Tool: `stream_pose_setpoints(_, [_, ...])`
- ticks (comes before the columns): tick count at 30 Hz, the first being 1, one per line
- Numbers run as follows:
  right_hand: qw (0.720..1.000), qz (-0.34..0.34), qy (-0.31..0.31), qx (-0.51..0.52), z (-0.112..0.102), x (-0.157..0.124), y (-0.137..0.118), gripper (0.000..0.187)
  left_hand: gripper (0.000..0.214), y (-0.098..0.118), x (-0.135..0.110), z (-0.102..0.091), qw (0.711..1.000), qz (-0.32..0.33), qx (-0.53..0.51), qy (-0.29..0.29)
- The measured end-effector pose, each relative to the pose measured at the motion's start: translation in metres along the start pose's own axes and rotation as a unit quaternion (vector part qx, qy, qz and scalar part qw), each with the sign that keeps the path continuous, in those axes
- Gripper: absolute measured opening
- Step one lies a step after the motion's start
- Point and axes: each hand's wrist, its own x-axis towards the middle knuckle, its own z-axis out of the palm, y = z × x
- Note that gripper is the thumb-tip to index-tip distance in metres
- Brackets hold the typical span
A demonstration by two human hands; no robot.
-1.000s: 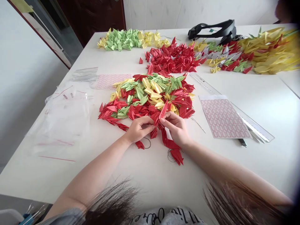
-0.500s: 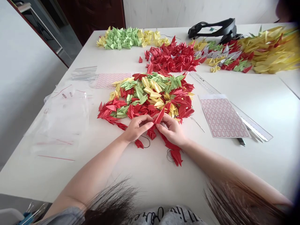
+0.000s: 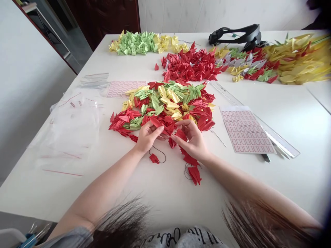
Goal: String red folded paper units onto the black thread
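Note:
My left hand and my right hand work at the near edge of a large heap of red, green and yellow origami paper cranes. The left fingers pinch a red paper crane. The right fingers hold another red paper crane, on a strand running down past my palm. More red cranes lie on that strand below my right hand. A thin black thread loops on the table beside a small red crane.
White table. Farther back lie piles of green and yellow cranes, red cranes and long yellow strands. Label sheets, a steel ruler, clear plastic bags and a black strap surround them.
My hands have drawn slightly apart. The red crane standing upright between them now lies lower, and the fingers of each hand have shifted on the red cranes.

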Motion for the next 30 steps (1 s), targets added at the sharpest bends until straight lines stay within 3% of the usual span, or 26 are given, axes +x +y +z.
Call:
stream_pose_setpoints(5, [0.995, -0.084, 0.011, -0.042, 0.002, -0.005, -0.009, 0.018, 0.038, 0.003, 0.001, 0.002, 0.999, 0.012, -0.003, 0.050])
stream_pose_setpoints(9, [0.980, -0.158, -0.084, -0.089, 0.003, -0.011, -0.011, 0.005, 0.036, 0.004, 0.001, 0.003, 0.998, 0.009, -0.023, 0.057])
stream_pose_setpoints(12, [0.985, -0.110, -0.035, -0.129, 0.007, -0.014, -0.008, 0.007, 0.039, 0.004, 0.002, 0.003, 0.998, 0.007, -0.042, 0.051])
stream_pose_setpoints(15, [0.973, -0.067, 0.041, -0.217, 0.011, -0.012, -0.005, 0.029, 0.038, 0.004, 0.002, 0.002, 0.998, 0.008, -0.048, 0.045])
stream_pose_setpoints(18, [0.965, -0.065, -0.006, -0.252, 0.011, -0.008, -0.003, 0.027, 0.034, 0.003, 0.002, 0.001, 0.998, 0.017, -0.046, 0.049])
stream_pose_setpoints(21, [0.979, -0.006, -0.027, -0.201, 0.010, -0.007, -0.004, 0.026, 0.033, 0.003, 0.002, 0.001, 0.996, 0.045, -0.036, 0.074])
stream_pose_setpoints(24, [0.996, 0.040, 0.032, -0.074, 0.007, -0.010, -0.009, 0.031, 0.033, 0.004, 0.003, 0.002, 0.995, 0.062, -0.007, 0.082])
stream_pose_setpoints(26, [0.999, -0.018, 0.030, -0.015, 0.005, -0.014, -0.013, 0.024, 0.036, 0.005, 0.002, 0.003, 0.995, 0.059, 0.021, 0.081])
stream_pose_setpoints(30, [0.963, -0.228, -0.141, -0.014, 0.003, -0.016, -0.020, 0.021, 0.045, 0.004, 0.000, 0.003, 0.996, 0.032, 0.025, 0.080])
